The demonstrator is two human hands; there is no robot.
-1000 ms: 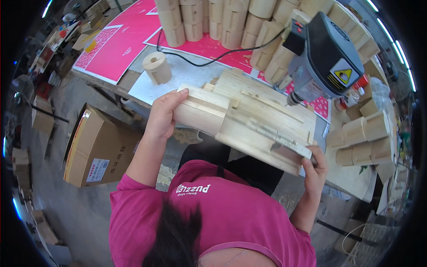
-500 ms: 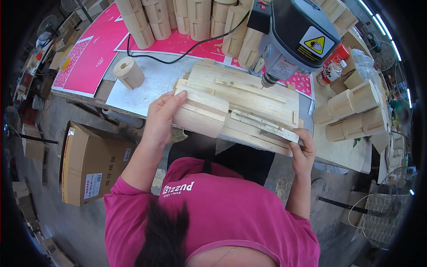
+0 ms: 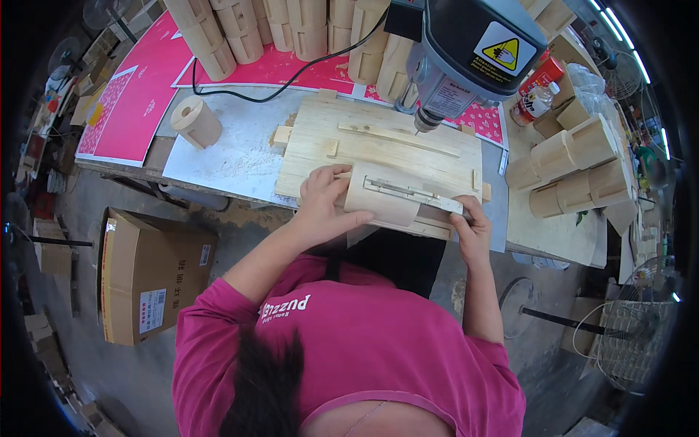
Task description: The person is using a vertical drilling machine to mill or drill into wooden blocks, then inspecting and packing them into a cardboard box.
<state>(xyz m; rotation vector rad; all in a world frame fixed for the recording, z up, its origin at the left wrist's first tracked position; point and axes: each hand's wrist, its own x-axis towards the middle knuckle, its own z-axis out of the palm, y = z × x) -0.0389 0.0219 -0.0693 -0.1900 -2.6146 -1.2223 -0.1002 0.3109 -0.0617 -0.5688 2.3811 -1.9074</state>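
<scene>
A pale wooden cylinder [image 3: 378, 207] lies near the front of a flat wooden board [image 3: 306, 160]. My left hand [image 3: 324, 204] is wrapped round its left end, thumb along the near side and fingers over the top. Along the cylinder's upper side runs a narrow, light-coloured slotted bar [image 3: 404, 191]. The bar's right end is pinched in my right hand [image 3: 473, 222]. Whether the bar sits in a groove of the cylinder I cannot tell. Thin wooden strips [image 3: 400, 140] are fixed on the board behind my hands.
A bench drill [image 3: 473, 62] stands behind the board, its chuck above the back edge. One short wooden cylinder [image 3: 196, 122] stands at left on a white sheet. Stacked cylinders [image 3: 298, 29] line the back; more [image 3: 582, 182] lie at right. A cardboard box [image 3: 153, 277] sits on the floor.
My left hand has moved right with the wooden cylinder, which has gone from beside the slotted bar to lying along it. My right hand has shifted slightly left, still pinching the bar.
</scene>
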